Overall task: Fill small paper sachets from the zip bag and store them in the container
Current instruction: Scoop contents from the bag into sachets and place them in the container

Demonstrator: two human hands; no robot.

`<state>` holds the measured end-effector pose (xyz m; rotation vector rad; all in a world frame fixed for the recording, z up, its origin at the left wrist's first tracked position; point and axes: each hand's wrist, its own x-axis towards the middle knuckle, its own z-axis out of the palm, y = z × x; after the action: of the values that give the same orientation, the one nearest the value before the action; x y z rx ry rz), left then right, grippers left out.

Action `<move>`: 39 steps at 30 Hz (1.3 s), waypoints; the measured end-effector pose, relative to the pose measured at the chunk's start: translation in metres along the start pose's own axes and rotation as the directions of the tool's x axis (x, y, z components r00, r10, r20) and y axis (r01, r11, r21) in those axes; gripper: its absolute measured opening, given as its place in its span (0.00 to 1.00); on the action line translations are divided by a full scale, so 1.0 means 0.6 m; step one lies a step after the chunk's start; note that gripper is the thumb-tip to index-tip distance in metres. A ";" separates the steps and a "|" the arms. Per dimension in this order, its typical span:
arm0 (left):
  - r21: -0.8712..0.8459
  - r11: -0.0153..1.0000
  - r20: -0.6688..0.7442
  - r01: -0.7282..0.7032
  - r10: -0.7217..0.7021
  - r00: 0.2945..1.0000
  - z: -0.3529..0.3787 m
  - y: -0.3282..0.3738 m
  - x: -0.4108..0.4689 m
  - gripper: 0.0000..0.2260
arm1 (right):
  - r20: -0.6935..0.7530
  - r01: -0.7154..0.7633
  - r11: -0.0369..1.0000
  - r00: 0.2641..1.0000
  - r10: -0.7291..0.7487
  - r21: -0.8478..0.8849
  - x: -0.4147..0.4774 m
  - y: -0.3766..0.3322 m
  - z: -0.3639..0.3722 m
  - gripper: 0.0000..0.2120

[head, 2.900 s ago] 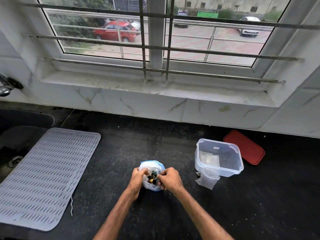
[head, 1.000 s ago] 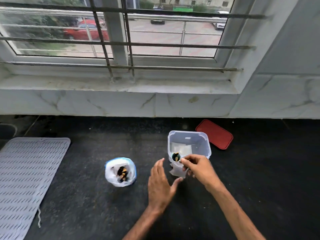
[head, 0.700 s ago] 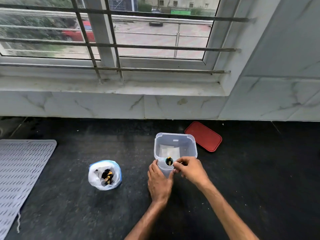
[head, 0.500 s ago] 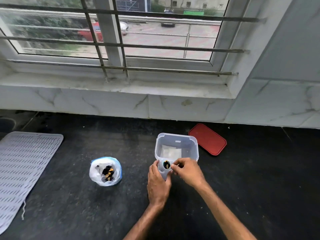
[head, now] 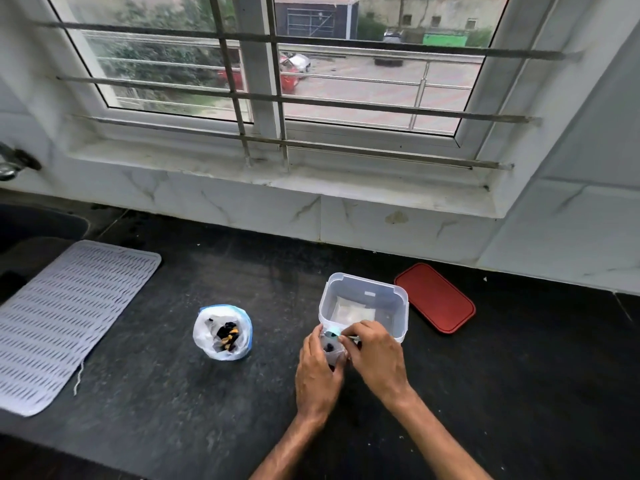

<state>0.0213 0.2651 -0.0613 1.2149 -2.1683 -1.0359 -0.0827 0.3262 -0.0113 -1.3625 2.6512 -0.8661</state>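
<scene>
Sachet: small, translucent, dark bits inside; on counter touching front of clear container. L hand fingers wrapped round it; R hand fingertips pinching its top. Zip bag: open, well left.

Container stood on the counter just beyond both hands, a sachet between the left hand and right hand against its near wall. Lid lay flat at the container's 3 o'clock, close by; zip bag stood apart at 9 o'clock. Mat lay farther out at 9 o'clock, the window at 12.
</scene>
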 end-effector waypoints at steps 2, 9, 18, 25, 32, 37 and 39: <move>0.007 1.000 -0.009 -0.003 0.003 1.000 -0.002 -0.003 0.000 0.32 | 0.014 -0.107 0.984 0.994 0.107 0.141 0.002 0.004 -0.002 0.04; 0.012 1.000 0.001 -0.003 0.003 1.000 -0.012 -0.011 0.003 0.35 | 0.074 -0.065 0.978 0.996 0.051 0.199 0.006 0.018 0.006 0.03; 0.034 0.997 0.066 -0.064 0.061 0.996 -0.014 -0.020 0.013 0.34 | -0.040 -0.082 0.979 0.995 0.091 0.187 -0.009 0.002 0.014 0.06; -0.001 0.996 0.092 -0.086 0.086 0.992 -0.021 -0.029 0.014 0.36 | -0.010 -0.226 0.921 0.970 0.242 0.317 -0.011 0.003 0.006 0.04; -0.034 0.989 0.154 -0.144 0.147 0.977 -0.051 -0.042 0.022 0.46 | -0.025 -0.244 0.812 0.953 0.303 0.530 0.004 -0.055 -0.017 0.03; 0.022 0.975 0.194 -0.222 0.214 0.957 -0.113 -0.113 0.056 0.49 | -0.022 -0.173 0.785 0.973 0.230 0.595 0.021 -0.156 0.018 0.02; 0.050 0.977 0.218 -0.208 0.192 0.957 -0.140 -0.138 0.070 0.44 | 0.000 -0.158 0.783 0.980 0.197 0.602 0.025 -0.190 0.049 0.03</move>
<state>0.1006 0.1687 -0.0734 0.9251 -2.4531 -1.0488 0.0005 0.2488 0.0236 -0.9143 2.1754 -1.5600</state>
